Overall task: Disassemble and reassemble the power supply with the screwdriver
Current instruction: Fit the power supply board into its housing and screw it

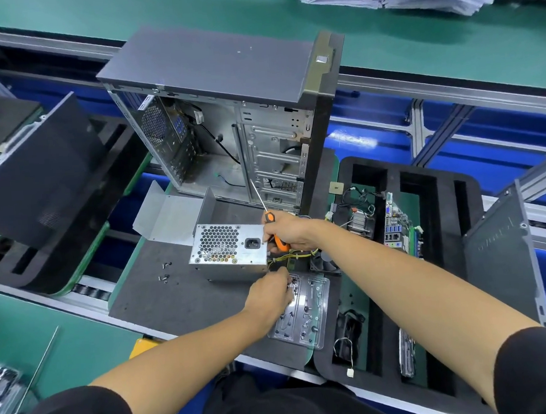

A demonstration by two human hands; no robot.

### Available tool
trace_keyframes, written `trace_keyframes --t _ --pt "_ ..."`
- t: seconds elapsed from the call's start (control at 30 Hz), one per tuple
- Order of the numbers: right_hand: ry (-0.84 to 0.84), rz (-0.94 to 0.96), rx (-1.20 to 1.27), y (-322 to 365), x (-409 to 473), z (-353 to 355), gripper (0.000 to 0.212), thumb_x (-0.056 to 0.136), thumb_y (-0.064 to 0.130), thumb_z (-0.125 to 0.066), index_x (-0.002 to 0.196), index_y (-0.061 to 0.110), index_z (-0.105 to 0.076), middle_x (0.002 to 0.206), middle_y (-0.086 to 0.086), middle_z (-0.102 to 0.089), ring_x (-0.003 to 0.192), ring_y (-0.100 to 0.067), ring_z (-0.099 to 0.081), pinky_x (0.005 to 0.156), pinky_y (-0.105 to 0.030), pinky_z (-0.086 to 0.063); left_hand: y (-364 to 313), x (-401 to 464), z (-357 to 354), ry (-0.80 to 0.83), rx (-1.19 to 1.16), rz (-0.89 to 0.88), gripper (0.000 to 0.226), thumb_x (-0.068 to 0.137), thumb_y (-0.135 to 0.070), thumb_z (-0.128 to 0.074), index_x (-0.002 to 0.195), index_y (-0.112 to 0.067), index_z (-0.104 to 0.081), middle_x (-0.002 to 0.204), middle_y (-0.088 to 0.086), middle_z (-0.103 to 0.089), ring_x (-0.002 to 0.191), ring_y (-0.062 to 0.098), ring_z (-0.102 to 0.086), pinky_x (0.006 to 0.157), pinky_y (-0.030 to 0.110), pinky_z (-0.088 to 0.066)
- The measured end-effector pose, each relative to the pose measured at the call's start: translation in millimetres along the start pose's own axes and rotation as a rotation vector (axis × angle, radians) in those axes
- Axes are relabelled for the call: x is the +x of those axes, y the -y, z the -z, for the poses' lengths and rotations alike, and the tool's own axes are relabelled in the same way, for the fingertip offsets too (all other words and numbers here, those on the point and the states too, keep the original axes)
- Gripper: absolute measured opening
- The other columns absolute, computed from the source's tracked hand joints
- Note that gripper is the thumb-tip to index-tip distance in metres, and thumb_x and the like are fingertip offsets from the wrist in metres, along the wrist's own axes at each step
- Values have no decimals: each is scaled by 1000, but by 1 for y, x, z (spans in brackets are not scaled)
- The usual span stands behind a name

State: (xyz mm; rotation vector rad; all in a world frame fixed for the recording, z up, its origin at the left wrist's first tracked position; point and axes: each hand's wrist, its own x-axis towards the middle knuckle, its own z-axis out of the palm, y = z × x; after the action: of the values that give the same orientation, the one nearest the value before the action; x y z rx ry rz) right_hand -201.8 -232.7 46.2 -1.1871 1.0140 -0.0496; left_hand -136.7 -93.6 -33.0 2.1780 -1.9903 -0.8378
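Dark foam mat (174, 286), silver power supply (229, 251), honeycomb vent, black socket

No text, brand or number can be read anywhere. The small pale sticker (322, 59) on the computer case (227, 113), toward one o'clock, is blurred.

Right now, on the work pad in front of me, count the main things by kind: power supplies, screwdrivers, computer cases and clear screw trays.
Power supply: 1
Screwdriver: 1
Computer case: 1
Clear screw tray: 1
Total: 4
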Motion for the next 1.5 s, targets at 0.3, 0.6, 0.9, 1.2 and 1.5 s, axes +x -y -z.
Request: trace_keyframes --t 0.3,0.6,0.9,1.2,1.5 --pt "-19 6 10 1 -4 -3 30 92 -11 -48 82 16 -39 74 -14 -51 48 -17 -58 45 -24 -47 -6 0 6 64 41 29 11 101 -15 -48 106 -10 -57 105 7 -65 94 30 -65 80 43 -54" --pt "-26 8 -4 0 -4 -3 30 91 -10 -49 81 16 -40 72 -14 -51 49 -18 -58 46 -25 -47 -9 -2 9 86 116 10 11 101 -5 -49 111 -5 -54 109 12 -66 97 32 -67 84 45 -56" --pt "-44 8 -19 -1 -4 -4 29 91 -10 -49 81 16 -41 72 -14 -51 53 -22 -57 52 -30 -46 2 -12 19 67 107 -194 18 99 -4 -54 105 -17 -42 109 3 -52 86 30 -63 75 50 -53" --pt "-48 1 -38 4 -9 -6 30 90 -10 -48 79 16 -41 62 -10 -48 47 -22 -48 51 -35 -39 22 -40 103 5 -418 -363 11 93 -20 -72 89 -20 -61 85 -14 -63 72 2 -62 69 16 -47" --pt "-50 -23 -35 7 -14 -8 27 93 -9 -44 84 15 -37 64 -8 -49 47 -20 -49 41 -26 -40 74 -20 172 18 -846 -61 6 93 3 -67 98 2 -63 81 13 -67 76 20 -69 71 22 -58"
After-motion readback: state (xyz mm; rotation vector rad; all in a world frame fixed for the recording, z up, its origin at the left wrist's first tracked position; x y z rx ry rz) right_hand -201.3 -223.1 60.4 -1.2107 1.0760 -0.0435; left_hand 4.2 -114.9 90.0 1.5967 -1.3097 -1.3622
